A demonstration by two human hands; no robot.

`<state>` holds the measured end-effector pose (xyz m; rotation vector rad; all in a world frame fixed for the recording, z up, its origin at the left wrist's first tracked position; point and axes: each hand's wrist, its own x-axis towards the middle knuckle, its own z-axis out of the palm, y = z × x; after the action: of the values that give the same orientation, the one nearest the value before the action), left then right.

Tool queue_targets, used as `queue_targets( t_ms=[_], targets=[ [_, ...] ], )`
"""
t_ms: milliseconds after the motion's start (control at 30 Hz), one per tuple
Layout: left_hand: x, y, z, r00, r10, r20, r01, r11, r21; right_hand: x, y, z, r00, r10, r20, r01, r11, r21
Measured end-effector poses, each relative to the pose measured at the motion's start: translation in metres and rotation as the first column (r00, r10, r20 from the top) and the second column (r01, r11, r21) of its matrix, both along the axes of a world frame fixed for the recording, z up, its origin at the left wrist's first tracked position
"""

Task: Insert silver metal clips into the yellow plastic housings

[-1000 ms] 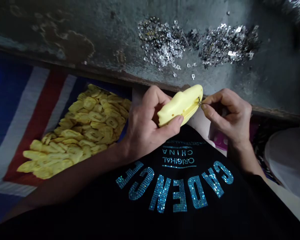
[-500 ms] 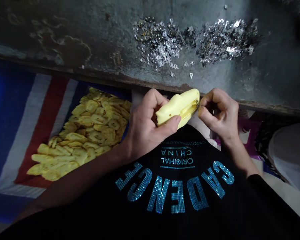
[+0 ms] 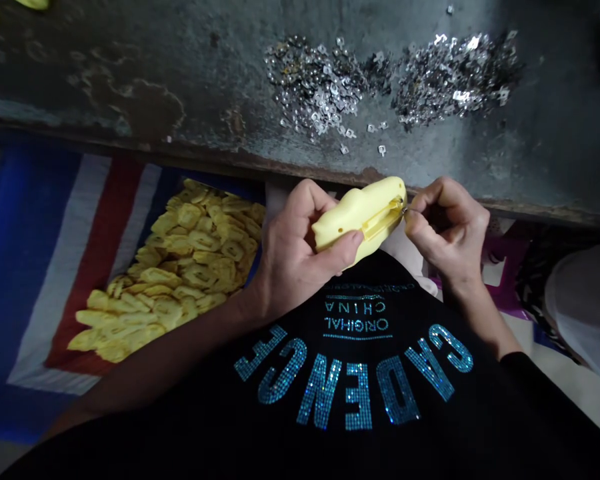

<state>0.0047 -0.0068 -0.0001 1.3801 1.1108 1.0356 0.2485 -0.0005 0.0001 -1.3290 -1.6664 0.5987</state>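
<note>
My left hand (image 3: 305, 250) is wrapped round a yellow moulded plastic shell (image 3: 357, 213), thumb on its near face. The shell is tilted, its right end higher, and a long rectangular slot faces me. At that right end a small metal piece (image 3: 405, 210) shows at the slot's edge. My right hand (image 3: 445, 227) pinches there, thumb and forefinger pressed together on the small metal piece, its other fingers curled. Most of the piece is hidden by the fingertips, so its shape is unclear.
Two adjoining heaps of small shiny metal tabs (image 3: 325, 87) lie on the worn metal table (image 3: 205, 60), a few tabs loose near its edge. At the left, many yellow plastic parts (image 3: 180, 260) rest on a striped cloth (image 3: 87, 260). A white rounded object (image 3: 587, 307) stands at the right.
My right hand has shifted slightly right, still pinching at the end of the slot. The shell has moved a little right with my left hand. The view has shifted slightly.
</note>
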Motion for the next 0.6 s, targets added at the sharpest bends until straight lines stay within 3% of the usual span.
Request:
queue_targets(
  t_ms=[167, 600],
  targets=[
    [0.0006, 0.0032, 0.0002, 0.99, -0.068, 0.123, 0.08, 0.993, -0.088, 0.0003, -0.0004, 0.0006, 0.999, -0.021, -0.026, 0.02, 0.999, -0.024],
    [0.005, 0.0061, 0.0028, 0.979, -0.025, 0.201, 0.061, 0.983, -0.173, -0.001, -0.0005, -0.0016, 0.995, 0.004, -0.097, -0.009, 0.999, -0.048]
  ],
)
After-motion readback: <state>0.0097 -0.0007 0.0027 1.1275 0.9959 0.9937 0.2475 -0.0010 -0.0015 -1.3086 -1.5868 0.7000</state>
